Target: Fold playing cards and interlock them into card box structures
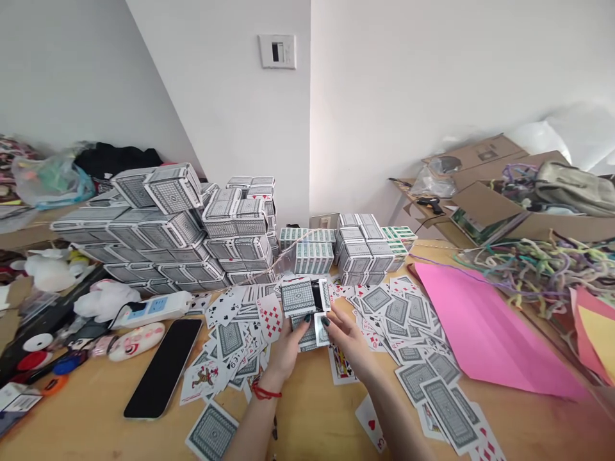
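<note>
In the middle of the head view, a small block of folded playing cards (296,296) is held up just above the table. My left hand (284,352) is closed around its left and near side, with the thumb pressing on a card. On the right side, my right hand (350,340) grips it, the thumb on a white-edged folded card (321,329). A dark gap shows between the cards at its upper right. The fingers behind and beneath are hidden. Loose playing cards (230,339) lie left of my hands, and more loose cards (398,314) spread to the right.
Stacked folded-card blocks (173,230) rise at the back left, with smaller stacks (362,246) at the back right. A black phone (163,368), a power strip (158,308) and toys lie left. Pink paper (480,339), tangled yarn (542,262) and a cardboard box (533,224) occupy the right.
</note>
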Tool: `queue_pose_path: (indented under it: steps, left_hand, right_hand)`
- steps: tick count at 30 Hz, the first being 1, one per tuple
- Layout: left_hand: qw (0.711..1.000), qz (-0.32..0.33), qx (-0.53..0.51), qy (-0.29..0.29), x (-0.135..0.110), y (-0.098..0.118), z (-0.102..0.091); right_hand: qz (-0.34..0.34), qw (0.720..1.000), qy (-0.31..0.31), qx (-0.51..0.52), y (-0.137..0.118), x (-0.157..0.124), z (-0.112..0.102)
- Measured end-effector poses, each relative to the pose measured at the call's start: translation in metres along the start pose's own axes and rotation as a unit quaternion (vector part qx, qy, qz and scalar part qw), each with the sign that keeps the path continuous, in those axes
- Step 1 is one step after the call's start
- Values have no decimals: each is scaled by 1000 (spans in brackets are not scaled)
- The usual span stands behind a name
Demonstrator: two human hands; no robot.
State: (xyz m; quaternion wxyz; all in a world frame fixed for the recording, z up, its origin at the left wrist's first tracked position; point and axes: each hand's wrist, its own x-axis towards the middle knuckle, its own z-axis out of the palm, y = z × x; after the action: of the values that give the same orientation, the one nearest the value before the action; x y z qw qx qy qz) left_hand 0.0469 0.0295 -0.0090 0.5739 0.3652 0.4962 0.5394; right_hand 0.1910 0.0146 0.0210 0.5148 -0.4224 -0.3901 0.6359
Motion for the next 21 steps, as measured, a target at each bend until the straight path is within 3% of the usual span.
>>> queue_pose_path:
  steps: [2,7,15,21]
  left_hand:
    - [999,-15,-18,-35,0,1,-1]
    - [998,2,-26,-54,2,6,-1]
    - [998,-22,-47,-35,5,6,-4]
    - [998,-7,-56,-41,3,6,-4]
  right_hand:
    - [10,1000,5,1,2,1,3]
    - [23,1000,12,16,5,-1,7]
    - [41,995,80,33,23,0,-6]
    - [10,995,91,27,18,-2,4]
